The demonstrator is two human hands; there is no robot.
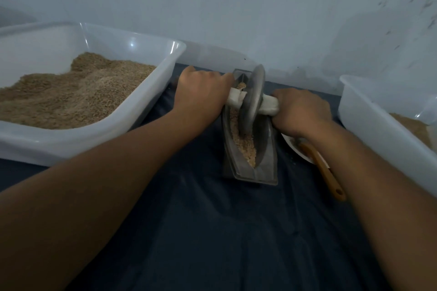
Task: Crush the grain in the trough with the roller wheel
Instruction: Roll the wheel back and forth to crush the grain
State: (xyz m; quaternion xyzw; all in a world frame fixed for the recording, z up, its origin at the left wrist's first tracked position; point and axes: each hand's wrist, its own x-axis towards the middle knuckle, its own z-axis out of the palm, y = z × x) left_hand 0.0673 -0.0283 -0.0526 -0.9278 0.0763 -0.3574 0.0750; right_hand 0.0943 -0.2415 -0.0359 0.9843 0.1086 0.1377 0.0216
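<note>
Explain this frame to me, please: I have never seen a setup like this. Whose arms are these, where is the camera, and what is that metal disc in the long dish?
There is no machine here. The one picture comes from a camera worn on a person's head, looking down at their own bare arms. The left hand and the right hand each grip one end of a cloth-wrapped axle through the roller wheel, a metal disc standing on edge in a narrow boat-shaped trough that holds grain. All rests on a dark cloth. A large tub of grain sits to the left, another tub to the right, and a wooden spoon lies on a white plate under the right wrist.
</note>
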